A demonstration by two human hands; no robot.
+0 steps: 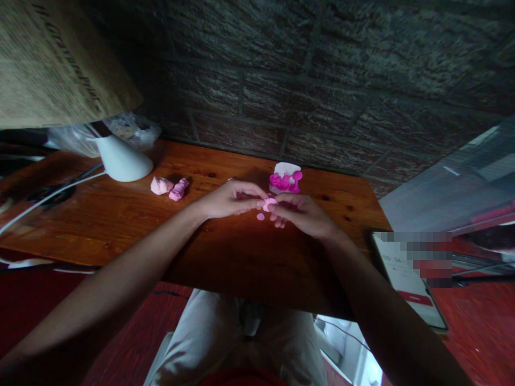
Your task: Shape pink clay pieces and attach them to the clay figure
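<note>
Both my hands meet over the middle of the wooden table (120, 225). My left hand (231, 199) and my right hand (302, 214) pinch a small flat pink clay piece (269, 203) between their fingertips. A tiny pink clay bit (260, 216) lies on the table just below the fingers. Behind the hands stands a clay figure (285, 178), magenta with a white top. Two pale pink clay lumps (169, 187) lie to the left of my left hand.
A white lamp base (120, 160) with a printed shade (52, 64) stands at the back left, its white cable (44, 198) trailing left. Crumpled plastic (132, 128) lies behind it. A dark stone wall backs the table. A booklet (406, 279) lies at the right.
</note>
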